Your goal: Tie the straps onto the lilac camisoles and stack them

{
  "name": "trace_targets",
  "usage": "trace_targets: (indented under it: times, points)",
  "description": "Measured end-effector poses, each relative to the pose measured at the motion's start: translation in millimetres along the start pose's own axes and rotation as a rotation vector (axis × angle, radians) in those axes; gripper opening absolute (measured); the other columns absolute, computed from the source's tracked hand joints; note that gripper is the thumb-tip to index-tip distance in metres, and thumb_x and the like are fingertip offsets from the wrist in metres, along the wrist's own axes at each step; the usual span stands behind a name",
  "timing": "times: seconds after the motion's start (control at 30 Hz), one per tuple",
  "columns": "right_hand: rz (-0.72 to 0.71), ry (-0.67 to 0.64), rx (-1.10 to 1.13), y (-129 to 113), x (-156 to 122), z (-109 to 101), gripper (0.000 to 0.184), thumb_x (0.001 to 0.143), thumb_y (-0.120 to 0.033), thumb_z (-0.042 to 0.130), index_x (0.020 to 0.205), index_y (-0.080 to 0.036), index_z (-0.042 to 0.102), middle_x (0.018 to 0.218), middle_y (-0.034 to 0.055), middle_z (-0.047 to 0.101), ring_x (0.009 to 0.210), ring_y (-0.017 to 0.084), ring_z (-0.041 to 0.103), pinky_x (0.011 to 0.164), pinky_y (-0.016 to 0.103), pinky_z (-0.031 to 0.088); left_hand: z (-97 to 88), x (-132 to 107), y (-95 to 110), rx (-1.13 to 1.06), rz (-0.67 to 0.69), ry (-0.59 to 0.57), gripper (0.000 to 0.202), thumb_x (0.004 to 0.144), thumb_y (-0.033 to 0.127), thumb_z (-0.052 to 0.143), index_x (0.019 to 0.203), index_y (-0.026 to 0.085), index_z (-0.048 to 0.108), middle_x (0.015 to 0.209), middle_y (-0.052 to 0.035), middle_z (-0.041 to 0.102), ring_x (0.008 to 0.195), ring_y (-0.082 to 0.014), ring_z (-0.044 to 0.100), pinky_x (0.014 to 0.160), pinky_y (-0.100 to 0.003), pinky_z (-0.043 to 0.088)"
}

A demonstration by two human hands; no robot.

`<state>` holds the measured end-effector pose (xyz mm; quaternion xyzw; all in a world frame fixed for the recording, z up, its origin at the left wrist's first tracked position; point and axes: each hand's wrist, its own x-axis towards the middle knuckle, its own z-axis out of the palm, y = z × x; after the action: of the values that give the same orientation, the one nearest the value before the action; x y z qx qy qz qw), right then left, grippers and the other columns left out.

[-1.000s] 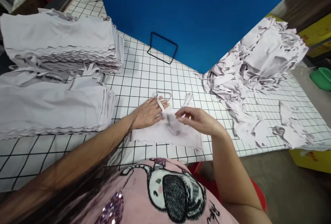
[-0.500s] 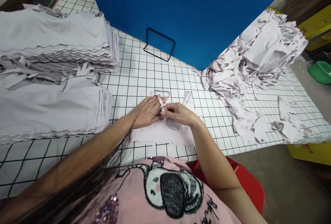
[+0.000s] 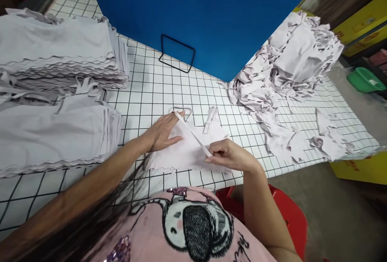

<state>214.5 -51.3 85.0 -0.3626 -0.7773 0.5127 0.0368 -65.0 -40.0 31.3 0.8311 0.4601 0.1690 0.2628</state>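
Note:
A small white strappy garment (image 3: 184, 153) lies flat on the gridded table (image 3: 157, 88) right in front of me. My left hand (image 3: 161, 131) rests palm down on its left side, fingers stretched out, fingertips pinning the top of one strap. My right hand (image 3: 226, 155) is closed in a pinch on the other end of that white strap (image 3: 192, 135), which runs taut and diagonal between the two hands. The garment's second strap (image 3: 211, 113) lies loose at the upper right.
Two neat stacks of folded white garments (image 3: 57, 92) fill the left of the table. A loose heap of white garments (image 3: 287, 68) sits at the right, with strays near the edge. A black wire stand (image 3: 177, 54) stands by the blue wall. A red stool (image 3: 287, 213) is below.
My right hand has gone from the strap's top beside my left fingers down and to the right, drawing the strap out straight across the garment. My left hand has stayed put.

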Motion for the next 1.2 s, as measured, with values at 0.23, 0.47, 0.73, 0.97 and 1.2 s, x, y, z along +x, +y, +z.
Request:
trace_targets:
  times: [0.23, 0.47, 0.73, 0.97, 1.2]
  points:
    - [0.122, 0.214, -0.541, -13, 12, 27, 0.02, 0.092, -0.035, 0.058, 0.086, -0.017, 0.065, 0.061, -0.0011, 0.053, 0.055, 0.011, 0.043, 0.056, 0.026, 0.028, -5.0, 6, 6, -0.586, -0.145, 0.201, 0.056, 0.091, 0.052, 0.053, 0.135, 0.017, 0.056, 0.146, -0.0085, 0.051, 0.137, -0.0274, 0.043, 0.117, -0.038, 0.029]
    - [0.079, 0.346, -0.045, -17, 62, 7, 0.041, 0.097, -0.051, 0.045, 0.113, -0.019, 0.065, 0.071, 0.0006, 0.061, 0.062, 0.012, 0.051, 0.061, 0.026, 0.039, 6.4, 16, 6, -0.972, -0.263, 0.334, 0.033, 0.081, 0.049, 0.07, 0.087, 0.017, 0.075, 0.114, -0.0098, 0.069, 0.123, -0.0289, 0.055, 0.108, -0.042, 0.039]
    - [-0.102, -0.056, 0.43, 3, 112, -4, 0.022, 0.09, -0.035, 0.062, 0.084, -0.015, 0.068, 0.087, 0.0031, 0.068, 0.085, 0.013, 0.06, 0.087, 0.032, 0.046, 3.4, 17, 7, -1.105, -0.371, 0.386, 0.032, 0.074, 0.047, 0.077, 0.082, 0.016, 0.077, 0.116, -0.0109, 0.069, 0.118, -0.0282, 0.057, 0.108, -0.042, 0.038]
    - [-0.028, 0.023, 0.498, 11, 95, -7, 0.021, 0.086, -0.037, 0.067, 0.086, -0.017, 0.061, 0.073, -0.0033, 0.054, 0.07, 0.01, 0.051, 0.076, 0.029, 0.044, 6.6, 18, 3, -1.081, -0.341, 0.374, 0.03, 0.077, 0.046, 0.075, 0.086, 0.017, 0.078, 0.116, -0.0104, 0.068, 0.125, -0.0285, 0.053, 0.109, -0.042, 0.036]
    - [-0.049, -0.013, 0.494, 0, 120, 6, 0.024, 0.083, -0.036, 0.07, 0.075, -0.017, 0.059, 0.076, -0.002, 0.053, 0.075, 0.011, 0.05, 0.081, 0.03, 0.042, 3.8, 16, 5, -1.119, -0.312, 0.324, 0.03, 0.08, 0.046, 0.071, 0.091, 0.02, 0.079, 0.124, -0.0099, 0.066, 0.127, -0.0298, 0.052, 0.109, -0.044, 0.039]
